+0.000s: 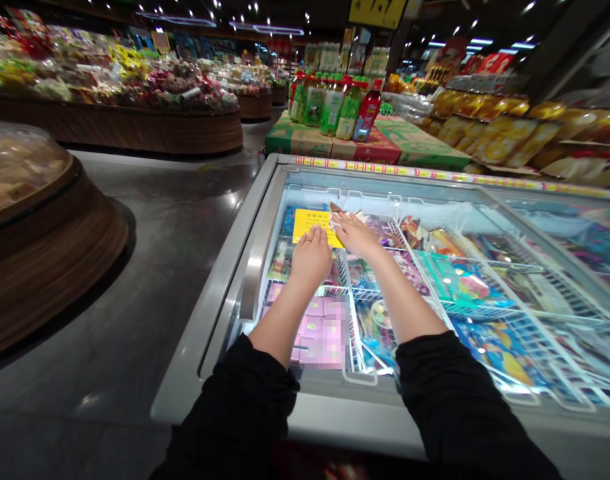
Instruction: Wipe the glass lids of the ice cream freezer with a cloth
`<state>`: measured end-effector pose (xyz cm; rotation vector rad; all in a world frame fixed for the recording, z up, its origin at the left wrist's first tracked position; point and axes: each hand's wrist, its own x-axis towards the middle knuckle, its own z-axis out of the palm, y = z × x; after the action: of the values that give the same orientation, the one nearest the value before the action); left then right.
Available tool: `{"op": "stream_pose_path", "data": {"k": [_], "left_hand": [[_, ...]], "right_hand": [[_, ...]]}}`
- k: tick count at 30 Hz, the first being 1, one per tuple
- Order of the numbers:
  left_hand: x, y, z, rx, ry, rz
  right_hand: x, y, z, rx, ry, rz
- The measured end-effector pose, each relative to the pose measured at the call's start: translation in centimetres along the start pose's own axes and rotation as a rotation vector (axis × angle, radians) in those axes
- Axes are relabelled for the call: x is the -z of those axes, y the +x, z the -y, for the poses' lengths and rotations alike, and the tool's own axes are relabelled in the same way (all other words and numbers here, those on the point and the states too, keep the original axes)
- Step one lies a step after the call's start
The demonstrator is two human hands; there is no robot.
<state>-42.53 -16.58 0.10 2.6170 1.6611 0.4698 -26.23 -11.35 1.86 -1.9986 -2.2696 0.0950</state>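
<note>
A yellow notice (305, 223) with dark print lies on the glass lid of a chest freezer (209, 320). My left hand (312, 257) rests on the notice's lower edge, fingers stretched out flat, a ring on one finger. To its right, my right hand (355, 233) presses a crumpled white tissue (334, 225) against the right side of the notice. A small brown piece (335, 207) shows just beyond the tissue; its kind is unclear. Under the glass are pink boxes (312, 327) and colourful frozen packs (459, 283) in white wire baskets (352, 327).
A metal handle (255, 273) runs along the lid's left side. Bottles (332, 107) stand on cardboard boxes (309, 140) behind the freezer. Jars of yellow fruit (505, 133) are stacked at the right. Wood-sided displays (149, 127) border the dark tiled floor (155, 267) at the left.
</note>
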Motion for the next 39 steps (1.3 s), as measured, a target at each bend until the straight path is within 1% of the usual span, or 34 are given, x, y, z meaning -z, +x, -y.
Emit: {"op": "stream_pose_path", "data": {"k": [3, 7, 10, 13, 15, 18, 21, 23, 25, 28, 31, 33, 36, 39], "left_hand": [[0.0, 0.0, 0.1, 0.001, -0.004, 0.02], [0.1, 0.0, 0.1, 0.005, -0.01, 0.026], [0.3, -0.1, -0.1, 0.007, -0.001, 0.021], [0.3, -0.1, -0.4, 0.012, 0.013, 0.01], [0.3, -0.1, -0.4, 0.015, 0.022, 0.008], [0.1, 0.0, -0.4, 0.009, 0.029, 0.003], [-0.1, 0.1, -0.2, 0.008, 0.03, -0.002], [-0.1, 0.2, -0.1, 0.004, 0.033, 0.006], [0.0, 0.2, 0.0, -0.002, 0.034, 0.023], [0.3, 0.3, 0.2, -0.003, 0.021, 0.041], [0.6, 0.7, 0.3, 0.005, -0.005, 0.04], [0.6, 1.3, 0.3, 0.011, -0.016, 0.033], [0.3, 2.5, -0.1, 0.006, -0.017, 0.009], [-0.4, 3.6, -0.4, 0.018, -0.017, -0.01]], "right_hand": [[0.0, 0.1, -0.2, -0.043, 0.011, -0.024], [0.4, -1.9, 0.2, -0.103, -0.041, -0.03], [0.3, -3.8, 0.5, -0.051, -0.081, -0.049], [0.1, -4.5, 0.5, 0.037, -0.062, -0.05], [-0.1, -4.0, 0.4, 0.07, -0.032, -0.032], [-0.2, -1.8, 0.2, 0.091, -0.002, 0.001], [0.0, 0.6, -0.1, 0.081, 0.005, 0.025], [0.2, 1.4, -0.4, 0.05, 0.007, 0.037], [0.4, 1.1, -0.7, -0.003, 0.002, 0.037], [0.5, -0.9, -0.7, -0.049, -0.02, 0.014], [0.4, -3.2, -0.2, -0.002, -0.031, -0.008], [0.3, -4.0, 0.1, 0.043, -0.03, -0.01], [0.2, -3.6, 0.2, 0.094, -0.008, 0.014], [0.3, -1.6, -0.4, 0.118, 0.019, 0.044]]}}
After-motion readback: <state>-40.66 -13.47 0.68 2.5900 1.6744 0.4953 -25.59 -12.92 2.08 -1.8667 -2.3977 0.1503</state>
